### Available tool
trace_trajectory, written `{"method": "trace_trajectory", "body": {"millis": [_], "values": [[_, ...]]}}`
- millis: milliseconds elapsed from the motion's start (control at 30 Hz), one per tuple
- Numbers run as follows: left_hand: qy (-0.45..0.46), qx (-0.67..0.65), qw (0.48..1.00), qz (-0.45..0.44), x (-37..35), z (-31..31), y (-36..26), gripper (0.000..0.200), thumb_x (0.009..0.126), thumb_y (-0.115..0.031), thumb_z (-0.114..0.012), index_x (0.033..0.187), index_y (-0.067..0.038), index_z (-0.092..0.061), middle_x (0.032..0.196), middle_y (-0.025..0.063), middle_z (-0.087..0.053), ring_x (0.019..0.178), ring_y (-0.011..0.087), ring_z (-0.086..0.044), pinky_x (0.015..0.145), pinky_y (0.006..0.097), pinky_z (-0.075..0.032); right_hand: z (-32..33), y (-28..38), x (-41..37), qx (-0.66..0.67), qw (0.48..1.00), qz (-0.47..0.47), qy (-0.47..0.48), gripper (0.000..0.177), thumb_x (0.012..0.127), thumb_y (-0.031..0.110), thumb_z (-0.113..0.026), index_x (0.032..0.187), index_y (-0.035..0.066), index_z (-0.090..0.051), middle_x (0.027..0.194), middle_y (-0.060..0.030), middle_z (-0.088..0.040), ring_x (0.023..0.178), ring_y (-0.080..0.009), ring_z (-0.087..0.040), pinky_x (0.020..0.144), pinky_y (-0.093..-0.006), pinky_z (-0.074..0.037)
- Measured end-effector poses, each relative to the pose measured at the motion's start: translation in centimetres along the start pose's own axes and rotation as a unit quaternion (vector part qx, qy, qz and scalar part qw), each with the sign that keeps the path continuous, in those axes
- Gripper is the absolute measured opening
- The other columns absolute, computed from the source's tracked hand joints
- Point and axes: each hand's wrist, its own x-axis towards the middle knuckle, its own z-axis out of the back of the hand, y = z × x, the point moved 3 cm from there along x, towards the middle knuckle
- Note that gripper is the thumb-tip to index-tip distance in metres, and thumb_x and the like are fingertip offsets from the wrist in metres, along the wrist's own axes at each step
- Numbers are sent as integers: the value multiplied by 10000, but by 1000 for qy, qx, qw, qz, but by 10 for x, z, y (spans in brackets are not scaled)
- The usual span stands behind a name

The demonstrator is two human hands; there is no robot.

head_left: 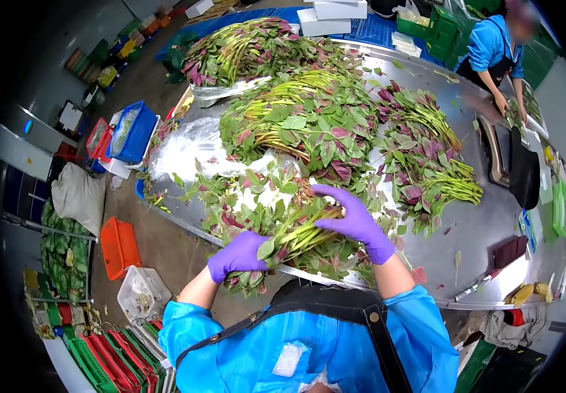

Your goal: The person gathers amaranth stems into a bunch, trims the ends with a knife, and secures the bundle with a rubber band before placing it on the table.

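Observation:
A bunch of leafy stems (306, 237) lies between my two purple-gloved hands at the table's near edge. My left hand (240, 254) is closed round its leafy end. My right hand (355, 221) is at the stem ends with thumb and fingers apart, the thumb close to the stems. Loose green and purple leaves (243, 213) lie around and below the bunch. Beyond my hands rises a large heap of the same greens (309, 118), with another heap (250, 49) behind it. Separate bunches (427, 170) lie to the right of the heap.
The metal table (486, 229) carries a dark device (512, 157) on the right and clear plastic (188, 150) on the left. A co-worker (492, 52) stands at the far right. Blue (127, 134) and orange (119, 245) crates are to the left.

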Motion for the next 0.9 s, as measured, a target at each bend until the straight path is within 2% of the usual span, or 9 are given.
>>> {"method": "trace_trajectory", "body": {"millis": [100,167,200,300,367,500,567,733,900], "values": [[46,40,998,-34,6,-3,-12,359,702,-354,-641,990,-142,-610,688,175,-579,619,341,-572,567,391,-449,-16,19,7,-92,993,23,76,618,681,282,-733,1225,111,-497,1228,-98,-512,1148,-237,-470,978,-343,-341],[66,72,992,-76,5,-14,0,482,598,-366,-654,985,-83,-605,727,180,-572,679,366,-564,605,401,-433,-35,17,2,29,959,47,277,595,723,218,-709,1256,115,-466,1228,-78,-511,1127,-176,-472,973,-316,-346],[54,86,993,-60,4,-14,-2,470,596,-326,-666,1010,-112,-607,705,179,-574,655,353,-571,596,400,-442,-45,-2,0,96,924,-48,366,523,723,187,-708,1198,87,-515,1100,-73,-590,1025,-160,-539,903,-293,-404],[73,89,993,-5,-5,-6,-1,488,611,-291,-686,1058,-117,-600,725,184,-588,664,341,-587,610,387,-457,3,-36,-11,75,947,-129,286,433,712,142,-710,1108,41,-568,947,-66,-640,922,-151,-586,822,-278,-453],[-7,1,1000,9,-21,0,11,480,620,-249,-709,1055,-78,-598,768,153,-617,681,304,-603,645,362,-467,47,-73,-38,164,889,-330,272,263,744,111,-674,976,7,-612,971,-82,-633,889,-145,-585,805,-268,-456],[-29,-155,987,39,-29,2,23,502,611,-120,-733,1082,-33,-584,950,90,-643,843,149,-589,802,292,-447,65,-91,-42,244,908,-302,157,337,726,92,-674,1037,-3,-587,937,-98,-636,874,-174,-594,802,-279,-453],[-4,-53,998,32,-25,10,18,507,619,-103,-717,1099,-21,-574,1024,87,-627,909,130,-564,846,287,-428,32,-45,-15,297,946,-129,21,461,708,92,-679,1141,17,-541,916,-94,-642,838,-184,-600,808,-278,-443],[7,-123,991,53,-12,9,13,522,623,-108,-714,1109,-2,-552,1077,103,-599,959,159,-549,866,307,-419,4,-36,0,244,940,-143,190,594,683,56,-671,1241,34,-469,930,-97,-630,810,-170,-599,782,-272,-456],[11,-244,963,118,-12,-8,22,686,578,-93,-772,1197,-7,-489,1136,83,-562,1042,170,-510,930,288,-366,37,-74,-14,351,911,-207,66,544,658,-14,-638,1185,22,-509,871,-91,-609,754,-121,-572,618,-195,-465]]}}
